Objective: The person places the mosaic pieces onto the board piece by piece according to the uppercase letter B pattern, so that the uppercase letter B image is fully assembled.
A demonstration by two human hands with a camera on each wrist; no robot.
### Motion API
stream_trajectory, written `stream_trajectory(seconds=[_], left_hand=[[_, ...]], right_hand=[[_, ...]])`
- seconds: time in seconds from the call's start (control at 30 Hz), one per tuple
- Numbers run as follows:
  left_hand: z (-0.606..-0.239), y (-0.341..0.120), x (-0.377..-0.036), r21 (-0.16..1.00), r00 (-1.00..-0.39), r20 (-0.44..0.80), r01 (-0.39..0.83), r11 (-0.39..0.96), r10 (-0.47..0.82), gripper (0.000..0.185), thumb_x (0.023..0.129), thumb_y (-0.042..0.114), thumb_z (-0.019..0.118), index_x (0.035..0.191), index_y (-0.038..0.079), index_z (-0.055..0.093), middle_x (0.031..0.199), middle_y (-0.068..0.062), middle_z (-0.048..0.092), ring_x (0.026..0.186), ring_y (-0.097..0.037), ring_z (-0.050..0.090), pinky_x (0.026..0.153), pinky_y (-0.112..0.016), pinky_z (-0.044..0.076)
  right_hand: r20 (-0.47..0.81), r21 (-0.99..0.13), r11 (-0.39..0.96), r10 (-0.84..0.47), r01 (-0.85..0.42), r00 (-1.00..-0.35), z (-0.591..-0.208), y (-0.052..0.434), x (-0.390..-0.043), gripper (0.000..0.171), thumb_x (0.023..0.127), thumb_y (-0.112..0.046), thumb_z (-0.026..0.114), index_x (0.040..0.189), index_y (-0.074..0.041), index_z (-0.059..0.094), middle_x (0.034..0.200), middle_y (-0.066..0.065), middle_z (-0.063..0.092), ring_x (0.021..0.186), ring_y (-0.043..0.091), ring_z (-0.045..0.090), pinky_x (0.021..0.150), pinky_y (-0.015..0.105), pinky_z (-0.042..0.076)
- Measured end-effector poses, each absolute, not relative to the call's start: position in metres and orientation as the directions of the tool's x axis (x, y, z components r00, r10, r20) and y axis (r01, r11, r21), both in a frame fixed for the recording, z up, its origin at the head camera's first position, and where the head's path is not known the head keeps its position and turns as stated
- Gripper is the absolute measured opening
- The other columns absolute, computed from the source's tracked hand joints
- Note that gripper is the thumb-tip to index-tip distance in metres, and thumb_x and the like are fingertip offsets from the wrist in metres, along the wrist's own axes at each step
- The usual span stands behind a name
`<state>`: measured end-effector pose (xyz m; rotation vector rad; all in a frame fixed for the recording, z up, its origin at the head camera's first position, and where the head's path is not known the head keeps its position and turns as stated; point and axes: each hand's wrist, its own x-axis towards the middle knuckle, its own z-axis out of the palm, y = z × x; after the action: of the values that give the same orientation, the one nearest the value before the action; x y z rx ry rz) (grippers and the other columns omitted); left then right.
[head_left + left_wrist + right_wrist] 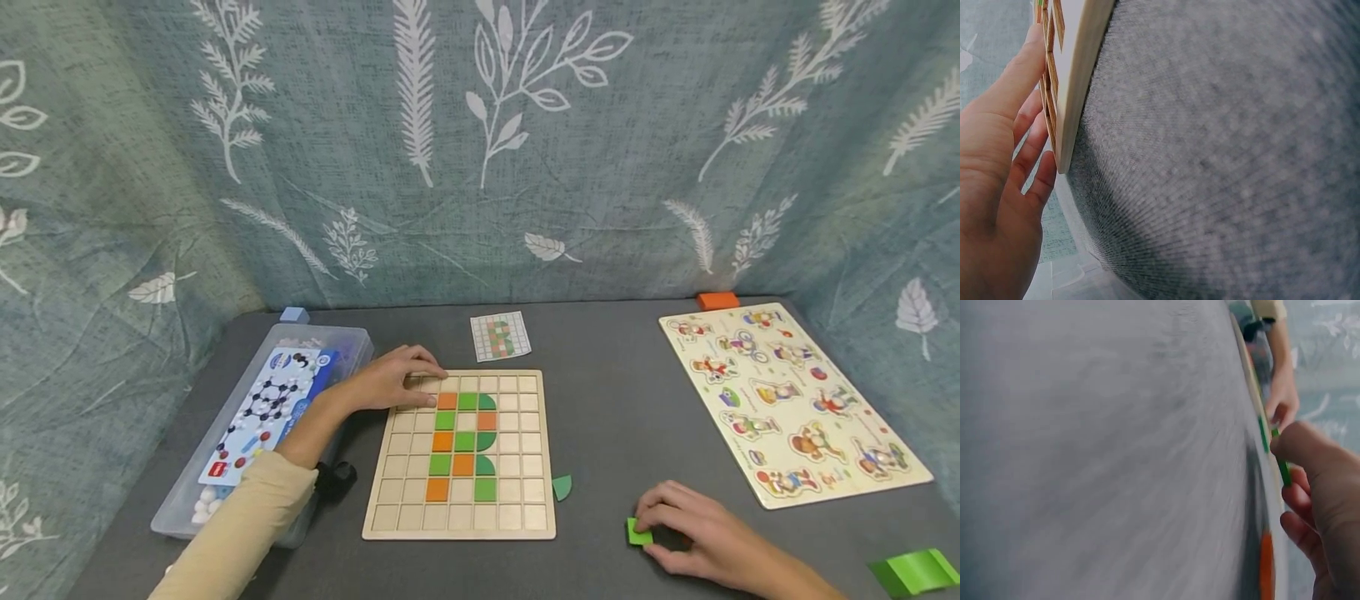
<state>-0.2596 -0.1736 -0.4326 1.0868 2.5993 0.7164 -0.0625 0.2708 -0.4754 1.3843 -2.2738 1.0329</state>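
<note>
Under your right hand (pixel 708 537), fingers pinch a green tile (pixel 638 532); your flat left hand (pixel 393 381) steadies the board (pixel 390 508). Loose pinch risks dropping it.

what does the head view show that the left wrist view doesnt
Only the head view shows the right hand pinching a green tile on the table, a loose green quarter-round piece, the pattern card, the animal puzzle, the plastic box and the orange and green tiles set in the board.

Only the left wrist view shows the board's side edge up close, with the fingers straight against it.

Both show the left hand resting on the wooden board and the grey table.
</note>
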Motion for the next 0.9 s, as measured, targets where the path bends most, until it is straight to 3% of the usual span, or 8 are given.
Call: stream_trajectory(seconds=[0.2,0.4,0.63,0.9], left_hand=[[-0.434,-0.172,-0.259,0.527,-0.692,-0.022,0.606,0.596,0.722,0.041,0.086,0.034,0.074,0.123,0.018,0.068,0.121,-0.004,0.058,0.104,-0.018,0.050,0.085,-0.037,0.040],[-0.433,-0.175,-0.259,0.520,-0.690,-0.015,0.613,0.595,0.723,0.041,0.085,0.035,0.074,0.123,0.018,0.068,0.121,-0.004,0.058,0.104,-0.018,0.050,0.085,-0.037,0.040],[-0.434,-0.173,-0.258,0.516,-0.692,-0.006,0.617,0.594,0.722,0.040,0.086,0.034,0.073,0.122,0.018,0.068,0.120,-0.003,0.058,0.104,-0.018,0.051,0.086,-0.038,0.041],[-0.433,-0.176,-0.259,0.513,-0.676,0.022,0.640,0.572,0.736,0.038,0.086,0.032,0.074,0.121,0.017,0.069,0.119,-0.004,0.059,0.096,-0.015,0.049,0.080,-0.033,0.038]], right_hand=[[0.622,-0.368,0.262,-0.644,-0.892,-0.446,-0.466,0.230,-0.082,0.022,0.084,-0.011,0.075,0.103,-0.016,0.066,0.104,-0.005,0.061,0.096,0.006,0.057,0.084,0.017,0.045],[0.639,-0.315,0.200,-0.678,-0.928,-0.363,-0.457,0.161,-0.105,0.021,0.082,-0.010,0.075,0.102,-0.012,0.068,0.103,-0.003,0.062,0.096,0.007,0.059,0.085,0.017,0.048],[0.558,-0.283,0.210,-0.758,-0.936,-0.339,-0.454,0.086,-0.118,0.013,0.086,-0.015,0.073,0.098,-0.012,0.069,0.101,-0.002,0.064,0.094,0.008,0.060,0.088,0.016,0.047],[0.430,-0.249,0.235,-0.842,-0.939,-0.325,-0.454,0.062,-0.116,0.010,0.090,-0.022,0.071,0.096,-0.014,0.069,0.099,-0.003,0.062,0.090,0.007,0.057,0.086,0.015,0.046]])
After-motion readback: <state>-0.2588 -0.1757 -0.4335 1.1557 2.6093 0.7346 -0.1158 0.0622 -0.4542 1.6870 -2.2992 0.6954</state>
